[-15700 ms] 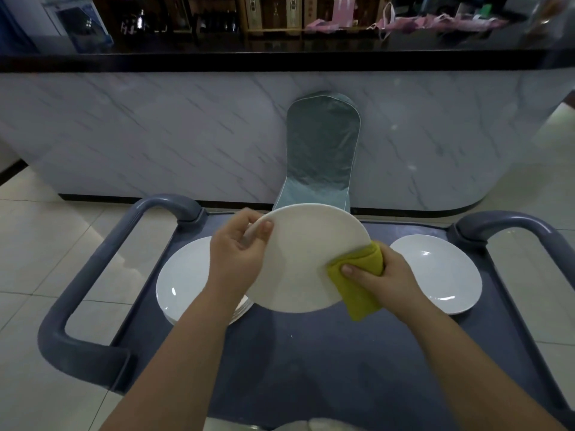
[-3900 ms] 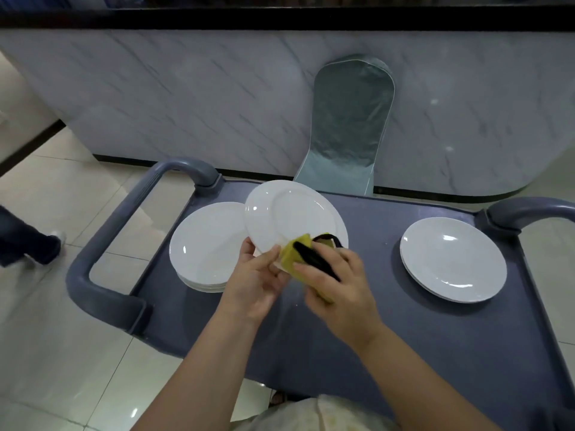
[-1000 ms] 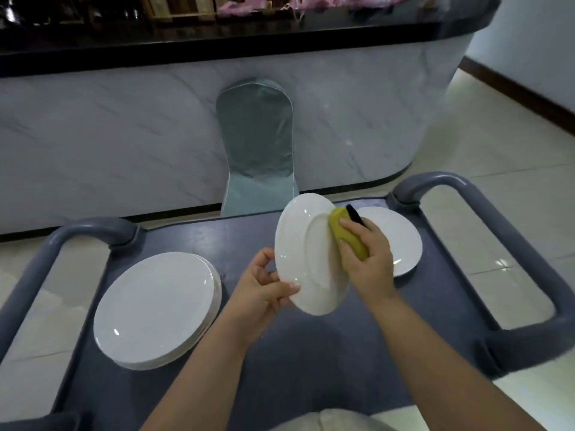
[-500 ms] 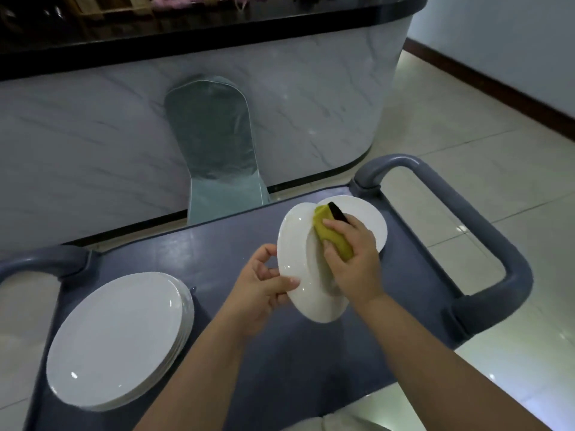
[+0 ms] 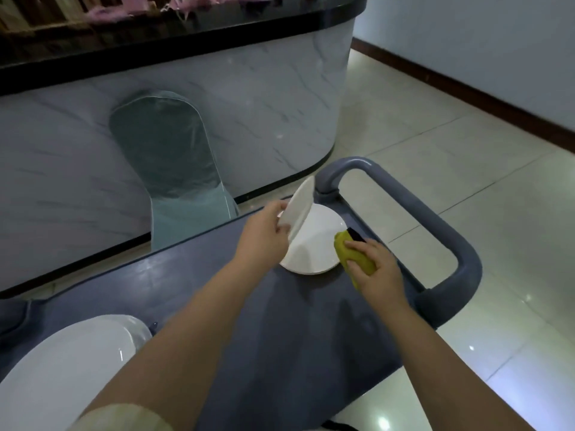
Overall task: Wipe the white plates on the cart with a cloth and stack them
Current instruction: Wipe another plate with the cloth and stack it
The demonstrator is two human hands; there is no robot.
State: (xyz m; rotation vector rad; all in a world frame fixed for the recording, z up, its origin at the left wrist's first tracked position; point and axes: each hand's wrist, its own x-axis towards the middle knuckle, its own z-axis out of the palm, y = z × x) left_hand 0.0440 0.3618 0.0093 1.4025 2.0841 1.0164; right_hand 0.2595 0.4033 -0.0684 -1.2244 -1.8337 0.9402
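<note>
My left hand (image 5: 263, 236) grips a white plate (image 5: 299, 206) by its rim. The plate stands nearly on edge, tilted above another white plate (image 5: 314, 247) that lies flat at the right end of the dark cart top (image 5: 217, 290). My right hand (image 5: 373, 269) holds a folded yellow-green cloth (image 5: 353, 255) just right of the flat plate, off the held plate. A stack of white plates (image 5: 62, 371) sits at the cart's left end, partly hidden by my left forearm.
The cart's grey handle bar (image 5: 435, 231) loops around the right end, close to my right hand. A covered chair back (image 5: 168, 157) stands beyond the cart against a marble-faced counter (image 5: 249, 98). Tiled floor (image 5: 466, 166) spreads to the right.
My left hand has carried the plate right and turned it on edge over the flat right-hand plate. My right hand has come off the plate with the cloth and dropped to the right.
</note>
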